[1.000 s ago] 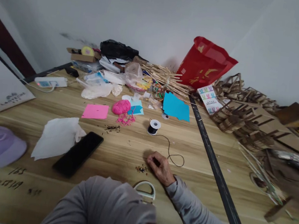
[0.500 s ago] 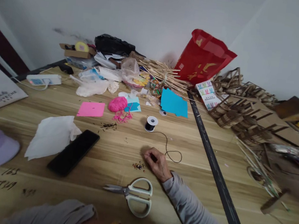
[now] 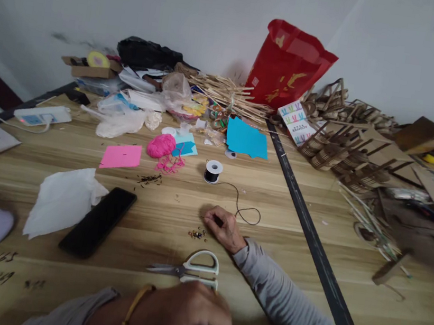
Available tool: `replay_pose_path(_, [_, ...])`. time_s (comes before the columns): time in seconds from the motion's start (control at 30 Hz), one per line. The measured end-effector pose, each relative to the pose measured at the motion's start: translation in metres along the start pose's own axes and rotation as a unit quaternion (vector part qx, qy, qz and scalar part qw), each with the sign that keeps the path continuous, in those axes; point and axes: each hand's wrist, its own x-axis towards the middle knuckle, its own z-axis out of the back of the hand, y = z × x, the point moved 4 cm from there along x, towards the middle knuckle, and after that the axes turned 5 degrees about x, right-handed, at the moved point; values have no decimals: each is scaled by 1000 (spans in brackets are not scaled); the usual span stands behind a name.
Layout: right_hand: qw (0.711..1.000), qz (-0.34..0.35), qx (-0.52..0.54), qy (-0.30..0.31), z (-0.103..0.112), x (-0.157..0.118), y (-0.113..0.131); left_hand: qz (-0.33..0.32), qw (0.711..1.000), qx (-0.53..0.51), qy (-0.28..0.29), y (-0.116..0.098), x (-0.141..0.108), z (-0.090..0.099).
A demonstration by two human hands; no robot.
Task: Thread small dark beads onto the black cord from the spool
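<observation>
My right hand point(image 3: 225, 227) rests on the table with its fingertips pinched together. A thin black cord point(image 3: 248, 209) runs from a white spool point(image 3: 213, 171) in a loop to this hand, which grips it. Just left of the fingers lies a small cluster of beads point(image 3: 196, 233). My left hand point(image 3: 189, 316), with a gold bracelet at the wrist, is close to the camera at the bottom, its fingers curled; what they hold, if anything, is hidden. Beneath it, partly covered, lie white-handled scissors point(image 3: 201, 259).
A black phone point(image 3: 97, 222) and white tissue point(image 3: 60, 201) lie at left. Pink yarn point(image 3: 162, 145), pink paper point(image 3: 121, 156) and blue paper point(image 3: 246, 137) are farther back. A red bag point(image 3: 289, 68) stands by the wall; small woven baskets point(image 3: 328, 153) crowd the right.
My left hand has come into view from the bottom, now covering part of the scissors. The camera view has shifted slightly; my right hand keeps its pinch beside the beads.
</observation>
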Motion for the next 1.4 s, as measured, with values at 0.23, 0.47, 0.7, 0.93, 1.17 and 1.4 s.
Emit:
replay_pose_path(0.23, [1000, -5, 14, 6, 2, 1, 2, 234, 932, 159, -225, 59, -27, 69])
replay_pose_path(0.47, [1000, 9, 20, 11, 3, 2, 7, 244, 911, 258, -212, 108, -20, 85])
replay_pose_path(0.7, [1000, 5, 20, 9, 4, 2, 6, 243, 903, 296, -194, 123, -14, 86])
replay_pose_path(0.93, [1000, 4, 12, 6, 3, 2, 4, 259, 901, 298, -179, 123, -8, 85])
replay_pose_path(1.17, [1000, -4, 21, 6, 3, 1, 2, 258, 891, 339, -158, 125, -5, 84])
replay_pose_path(1.4, [1000, 2, 22, 11, 3, 2, 3, 241, 893, 350, -148, 123, -4, 83])
